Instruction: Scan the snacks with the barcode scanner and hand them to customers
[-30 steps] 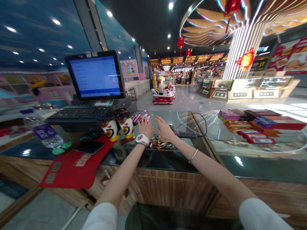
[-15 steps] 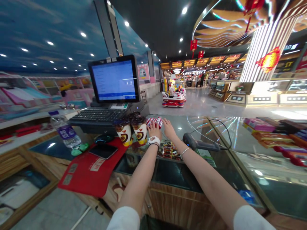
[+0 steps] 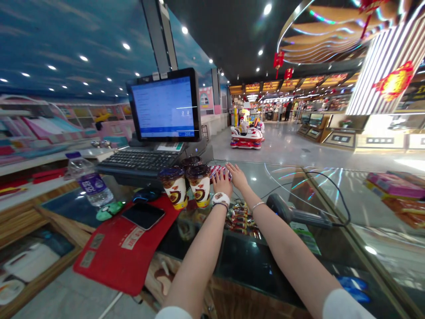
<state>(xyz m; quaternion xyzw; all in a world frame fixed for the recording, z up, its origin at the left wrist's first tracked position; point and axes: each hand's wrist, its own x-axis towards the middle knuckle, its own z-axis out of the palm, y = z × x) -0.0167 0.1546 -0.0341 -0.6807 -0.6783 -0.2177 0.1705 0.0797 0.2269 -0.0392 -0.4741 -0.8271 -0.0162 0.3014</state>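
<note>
Both my arms reach forward over a glass counter [image 3: 285,177]. My left hand [image 3: 222,181], with a white watch on its wrist, lies with fingers stretched out on several red snack packets [image 3: 217,170] at the counter's far side. My right hand [image 3: 237,176], a thin bracelet on its wrist, rests flat beside it with fingers spread, touching the same packets. Neither hand grips anything. Two lidded paper cups [image 3: 187,186] stand just left of my left hand.
A till screen [image 3: 165,106] and black keyboard [image 3: 139,160] stand at the left, with a phone [image 3: 142,215] on a red mat [image 3: 116,246] and a water bottle [image 3: 88,181]. A barcode scanner [image 3: 292,212] with its cable lies at right. Boxed goods [image 3: 395,186] sit far right.
The view has swung and moved closer to the counter. Both hands slid further forward onto the red packets and now lie close together.
</note>
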